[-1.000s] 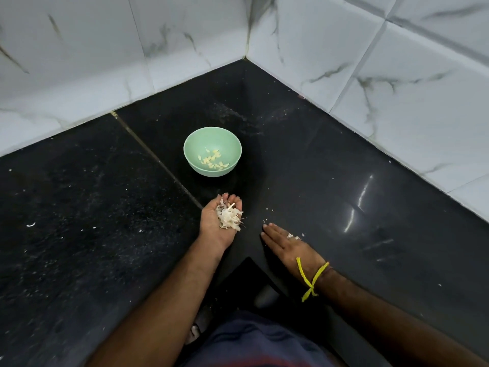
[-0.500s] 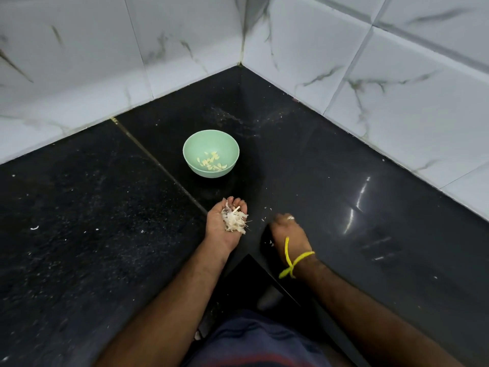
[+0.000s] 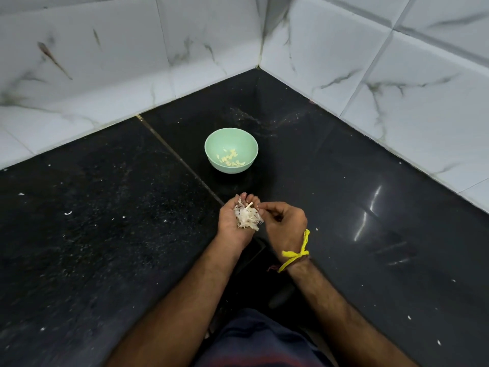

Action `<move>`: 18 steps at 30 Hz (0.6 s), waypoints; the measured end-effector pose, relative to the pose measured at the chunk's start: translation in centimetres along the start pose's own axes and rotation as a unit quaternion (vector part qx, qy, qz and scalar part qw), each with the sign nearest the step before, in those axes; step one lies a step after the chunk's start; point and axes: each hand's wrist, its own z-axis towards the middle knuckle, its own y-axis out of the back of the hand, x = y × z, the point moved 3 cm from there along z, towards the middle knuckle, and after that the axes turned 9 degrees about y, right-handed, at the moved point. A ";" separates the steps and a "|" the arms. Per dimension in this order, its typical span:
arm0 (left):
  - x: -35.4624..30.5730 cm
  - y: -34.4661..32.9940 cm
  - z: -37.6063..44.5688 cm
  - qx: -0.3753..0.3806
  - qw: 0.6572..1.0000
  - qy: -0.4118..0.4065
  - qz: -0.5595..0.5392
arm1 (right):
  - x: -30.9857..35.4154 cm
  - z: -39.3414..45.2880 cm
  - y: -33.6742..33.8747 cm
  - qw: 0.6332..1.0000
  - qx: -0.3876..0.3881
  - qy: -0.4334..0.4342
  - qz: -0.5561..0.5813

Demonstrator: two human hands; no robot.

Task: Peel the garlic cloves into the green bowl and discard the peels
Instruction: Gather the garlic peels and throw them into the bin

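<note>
Black polished stone counter (image 3: 344, 181), white marble-tiled corner. Round pale-green bowl (image 3: 211, 147): holds peeled cloves (image 3: 230, 158). Your left hand (image 3: 235, 221): cupped, collecting papery white garlic peels (image 3: 247, 217) for discarding. Your right hand (image 3: 284, 221): fingertips pinching a scrap onto that pile.

left hand (image 3: 234, 221) cups peels (image 3: 247, 218); right hand (image 3: 284, 223) pinching beside; green bowl (image 3: 231, 150) beyond.
</note>
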 end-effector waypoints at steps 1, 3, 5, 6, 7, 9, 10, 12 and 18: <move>-0.1 0.1 -0.4 0.000 1.000 0.001 -0.004 | 0.2 -0.6 -0.3 1.000 -0.010 0.019 -0.011; -0.3 0.3 -1.3 0.004 1.000 0.004 -0.016 | 0.9 -1.8 -0.8 0.997 -0.027 0.063 -0.034; -0.3 0.5 -2.2 0.008 0.999 0.006 -0.031 | 1.6 -2.8 -1.4 0.993 -0.036 0.102 -0.048; -0.3 0.7 -2.7 0.009 0.999 0.006 -0.038 | 1.9 -3.3 -1.8 0.992 -0.035 0.114 -0.050; -0.4 1.0 -3.2 0.009 0.999 0.004 -0.044 | 2.3 -3.8 -2.2 0.991 -0.032 0.124 -0.050; -0.7 1.7 -4.3 0.015 0.999 -0.001 -0.043 | 2.9 -4.9 -3.1 0.989 -0.022 0.138 -0.048; -1.0 2.2 -4.9 0.017 0.999 -0.007 -0.042 | 3.2 -5.5 -3.5 0.988 -0.016 0.146 -0.048; -1.5 3.6 -6.3 0.022 0.998 -0.024 -0.052 | 3.8 -7.0 -4.2 0.985 -0.002 0.166 -0.048; -2.0 9.1 -11.1 0.016 0.988 -0.104 -0.112 | 4.3 -12.4 -6.0 0.981 0.066 0.180 0.004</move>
